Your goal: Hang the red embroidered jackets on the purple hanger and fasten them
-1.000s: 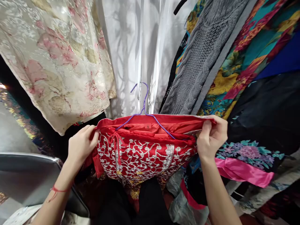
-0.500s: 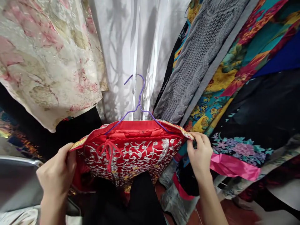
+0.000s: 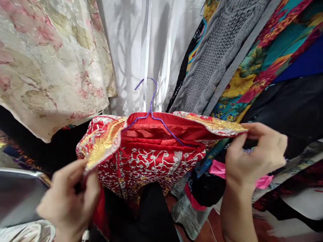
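A red garment (image 3: 151,168) embroidered in silver and gold hangs in the near middle, between the two hands, its top spread open like a pouch. Inside that opening lie the sloping arms of a purple hanger (image 3: 152,104), their outer ends partly hidden by red cloth, and a small label (image 3: 153,126) marked "S" on the far inner side. The hook rises above the garment's far edge, its tip toward the left; whether it hangs on anything is hard to tell.

The left hand (image 3: 68,198) pinches the gold-trimmed flap at the near left; the right hand (image 3: 257,156) grips the matching edge and pulls it taut to the right, its wrist covering part of a bright pink band (image 3: 218,169). Black-clad legs (image 3: 156,215) show below the garment.

On the far side, a white curtain (image 3: 126,50) backs two white uprights (image 3: 146,60). One cream floral cloth (image 3: 50,67) hangs far left, above one dark chair-like back (image 3: 20,195) at the near left. To the right hang one grey cable-knit piece (image 3: 212,60), one teal floral cloth (image 3: 267,64) and one black garment (image 3: 282,104), set close together.
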A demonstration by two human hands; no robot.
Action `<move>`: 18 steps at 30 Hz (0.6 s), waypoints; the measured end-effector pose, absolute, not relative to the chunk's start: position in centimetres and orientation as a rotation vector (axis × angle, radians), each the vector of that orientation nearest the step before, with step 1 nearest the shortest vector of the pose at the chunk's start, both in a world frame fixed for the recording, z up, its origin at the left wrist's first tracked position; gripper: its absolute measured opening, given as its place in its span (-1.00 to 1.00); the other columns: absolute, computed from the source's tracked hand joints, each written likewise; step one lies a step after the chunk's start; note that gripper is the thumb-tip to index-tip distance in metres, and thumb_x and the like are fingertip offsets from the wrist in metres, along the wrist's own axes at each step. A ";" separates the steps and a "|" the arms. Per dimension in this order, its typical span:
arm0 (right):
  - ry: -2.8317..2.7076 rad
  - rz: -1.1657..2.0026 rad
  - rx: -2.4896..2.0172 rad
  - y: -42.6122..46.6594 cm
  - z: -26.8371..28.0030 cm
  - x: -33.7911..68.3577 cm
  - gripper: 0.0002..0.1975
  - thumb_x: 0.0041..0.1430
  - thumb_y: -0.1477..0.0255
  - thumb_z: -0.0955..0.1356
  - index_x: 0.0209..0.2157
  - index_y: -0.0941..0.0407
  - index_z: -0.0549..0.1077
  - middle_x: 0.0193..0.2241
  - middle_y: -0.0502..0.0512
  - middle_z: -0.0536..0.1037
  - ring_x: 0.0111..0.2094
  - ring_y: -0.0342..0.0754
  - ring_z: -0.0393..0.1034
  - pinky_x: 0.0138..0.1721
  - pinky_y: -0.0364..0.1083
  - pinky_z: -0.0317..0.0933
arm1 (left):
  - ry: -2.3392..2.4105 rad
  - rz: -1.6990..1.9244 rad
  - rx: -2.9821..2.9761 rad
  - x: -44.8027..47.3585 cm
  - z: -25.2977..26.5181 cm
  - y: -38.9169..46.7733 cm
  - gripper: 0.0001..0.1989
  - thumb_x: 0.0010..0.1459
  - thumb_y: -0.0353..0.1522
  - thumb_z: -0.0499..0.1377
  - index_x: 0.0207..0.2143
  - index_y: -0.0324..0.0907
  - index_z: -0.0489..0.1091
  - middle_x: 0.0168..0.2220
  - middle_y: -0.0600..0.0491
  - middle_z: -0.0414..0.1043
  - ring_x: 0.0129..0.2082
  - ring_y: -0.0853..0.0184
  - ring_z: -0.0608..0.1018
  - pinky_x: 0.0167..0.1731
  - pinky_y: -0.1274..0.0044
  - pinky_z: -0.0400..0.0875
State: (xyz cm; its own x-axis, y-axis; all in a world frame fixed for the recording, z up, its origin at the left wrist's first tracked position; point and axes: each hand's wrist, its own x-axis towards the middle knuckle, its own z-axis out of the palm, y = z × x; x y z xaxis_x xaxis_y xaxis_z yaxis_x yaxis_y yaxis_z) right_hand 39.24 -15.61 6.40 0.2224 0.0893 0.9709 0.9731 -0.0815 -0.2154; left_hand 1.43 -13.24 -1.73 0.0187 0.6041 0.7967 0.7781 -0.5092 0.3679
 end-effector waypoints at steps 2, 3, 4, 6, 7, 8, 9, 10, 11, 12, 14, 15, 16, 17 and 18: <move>-1.154 -1.037 -1.466 -16.5 4.4 38.9 -0.79 0.36 0.47 0.24 -0.13 0.12 0.50 -0.31 0.23 0.57 -0.25 0.11 0.37 -0.13 0.09 0.27 | -1.375 -1.462 -2.184 5.6 -3.6 -13.8 -0.84 0.27 -0.35 0.09 -0.12 -0.10 0.39 -0.58 0.14 0.46 -0.69 0.37 0.46 -0.66 0.57 0.20; -1.197 -1.010 -1.489 -16.8 3.2 38.9 -0.79 0.36 0.47 0.24 -0.13 0.12 0.50 -0.30 0.22 0.58 -0.24 0.10 0.37 -0.13 0.08 0.27 | -1.327 -1.437 -2.227 7.7 -4.3 -13.8 -0.89 0.29 -0.37 0.08 -0.17 -0.10 0.38 -0.59 0.15 0.46 -0.70 0.38 0.47 -0.64 0.58 0.24; -1.233 -0.974 -1.511 -16.9 2.0 38.9 -0.80 0.35 0.46 0.25 -0.13 0.13 0.49 -0.29 0.21 0.58 -0.24 0.09 0.36 -0.13 0.06 0.27 | -1.282 -1.396 -2.269 9.7 -4.9 -13.5 -0.90 0.31 -0.40 0.05 -0.21 -0.11 0.36 -0.61 0.15 0.45 -0.70 0.39 0.47 -0.63 0.58 0.26; -1.276 -0.895 -1.553 -16.7 -0.2 39.2 -0.81 0.33 0.46 0.26 -0.13 0.12 0.48 -0.27 0.20 0.57 -0.24 0.07 0.36 -0.15 0.03 0.26 | -1.215 -1.275 -2.315 12.6 -5.3 -12.5 -0.81 0.34 -0.46 -0.04 -0.30 -0.13 0.33 -0.67 0.15 0.38 -0.74 0.39 0.44 -0.68 0.57 0.17; -1.280 -0.857 -1.575 -16.5 -1.0 39.5 -0.81 0.32 0.46 0.26 -0.13 0.12 0.48 -0.26 0.20 0.57 -0.24 0.07 0.35 -0.16 0.02 0.26 | -1.219 -1.198 -2.325 13.5 -5.2 -11.8 -0.79 0.34 -0.46 -0.04 -0.33 -0.14 0.33 -0.67 0.15 0.37 -0.75 0.39 0.43 -0.69 0.55 0.13; -1.270 -0.822 -1.601 -16.1 -1.5 39.7 -0.81 0.30 0.45 0.26 -0.12 0.13 0.48 -0.25 0.20 0.57 -0.24 0.07 0.35 -0.16 0.02 0.25 | -1.250 -1.139 -2.313 14.0 -4.9 -11.2 -0.79 0.35 -0.44 -0.03 -0.34 -0.14 0.33 -0.68 0.14 0.36 -0.75 0.38 0.42 -0.69 0.53 0.10; -1.250 -0.796 -1.629 -15.6 -1.8 40.0 -0.80 0.29 0.44 0.27 -0.11 0.13 0.47 -0.25 0.20 0.56 -0.23 0.08 0.34 -0.16 0.03 0.24 | -1.287 -1.105 -2.295 14.3 -4.4 -10.6 -0.81 0.36 -0.40 0.01 -0.34 -0.14 0.33 -0.67 0.14 0.37 -0.73 0.37 0.43 -0.68 0.52 0.10; -1.219 -0.780 -1.657 -15.1 -1.9 40.2 -0.78 0.26 0.43 0.28 -0.09 0.15 0.47 -0.26 0.20 0.55 -0.23 0.09 0.34 -0.16 0.04 0.24 | -1.321 -1.115 -2.264 14.5 -3.7 -10.1 -0.82 0.36 -0.34 0.05 -0.34 -0.15 0.34 -0.64 0.13 0.39 -0.70 0.36 0.45 -0.66 0.52 0.12; -1.190 -0.772 -1.682 -14.6 -1.9 40.3 -0.76 0.24 0.41 0.29 -0.09 0.16 0.47 -0.28 0.20 0.54 -0.24 0.09 0.33 -0.16 0.05 0.24 | -1.332 -1.168 -2.231 14.6 -3.0 -9.8 -0.82 0.35 -0.30 0.09 -0.32 -0.15 0.35 -0.61 0.12 0.42 -0.65 0.36 0.48 -0.62 0.53 0.17; -1.166 -0.766 -1.698 -14.1 -1.8 40.3 -0.76 0.23 0.41 0.30 -0.10 0.18 0.47 -0.31 0.19 0.52 -0.25 0.09 0.33 -0.17 0.05 0.24 | -1.311 -1.252 -2.204 14.8 -2.2 -9.5 -0.82 0.34 -0.26 0.13 -0.30 -0.16 0.36 -0.56 0.11 0.45 -0.60 0.35 0.51 -0.57 0.53 0.23; -1.150 -0.732 -1.703 -13.5 -1.6 40.1 -0.80 0.24 0.42 0.28 -0.18 0.17 0.48 -0.36 0.17 0.49 -0.31 0.05 0.33 -0.23 0.02 0.25 | -1.165 -1.428 -2.207 15.7 -1.0 -9.3 -0.85 0.33 -0.27 0.15 -0.24 -0.17 0.38 -0.47 0.08 0.49 -0.49 0.36 0.55 -0.46 0.54 0.34; -1.151 -0.711 -1.690 -13.3 -1.5 40.0 -0.81 0.26 0.43 0.26 -0.21 0.16 0.48 -0.36 0.16 0.49 -0.34 0.03 0.34 -0.27 -0.01 0.25 | -1.058 -1.476 -2.240 16.3 -0.5 -9.2 -0.86 0.33 -0.29 0.15 -0.19 -0.18 0.39 -0.42 0.06 0.51 -0.43 0.35 0.56 -0.40 0.55 0.38; -1.149 -0.697 -1.670 -13.3 -1.5 39.7 -0.81 0.29 0.44 0.24 -0.24 0.15 0.48 -0.35 0.16 0.49 -0.35 0.01 0.35 -0.29 -0.03 0.26 | -0.953 -1.488 -2.281 17.1 -0.2 -9.0 -0.85 0.33 -0.31 0.15 -0.14 -0.19 0.40 -0.36 0.03 0.53 -0.38 0.34 0.57 -0.37 0.54 0.40; -1.141 -0.699 -1.644 -13.4 -1.5 39.5 -0.80 0.31 0.44 0.22 -0.25 0.14 0.47 -0.33 0.17 0.51 -0.34 -0.01 0.38 -0.28 -0.04 0.27 | -0.857 -1.474 -2.321 18.1 0.0 -8.8 -0.83 0.32 -0.31 0.16 -0.10 -0.20 0.40 -0.30 -0.01 0.54 -0.33 0.32 0.58 -0.34 0.53 0.43; -1.122 -0.716 -1.619 -13.6 -1.4 39.3 -0.79 0.33 0.44 0.21 -0.24 0.13 0.47 -0.30 0.18 0.52 -0.31 0.00 0.40 -0.26 -0.04 0.28 | -0.771 -1.451 -2.349 19.0 0.2 -8.4 -0.80 0.31 -0.31 0.17 -0.06 -0.20 0.41 -0.22 -0.06 0.54 -0.26 0.29 0.58 -0.29 0.51 0.45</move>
State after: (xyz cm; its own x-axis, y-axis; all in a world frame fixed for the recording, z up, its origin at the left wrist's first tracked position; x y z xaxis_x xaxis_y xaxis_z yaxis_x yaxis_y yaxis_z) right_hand 39.32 -13.55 -1.45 0.3946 0.3255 0.8593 0.9164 -0.0709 -0.3939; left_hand 19.02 -8.43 0.22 0.3556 0.2953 0.8868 0.5699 -0.8205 0.0447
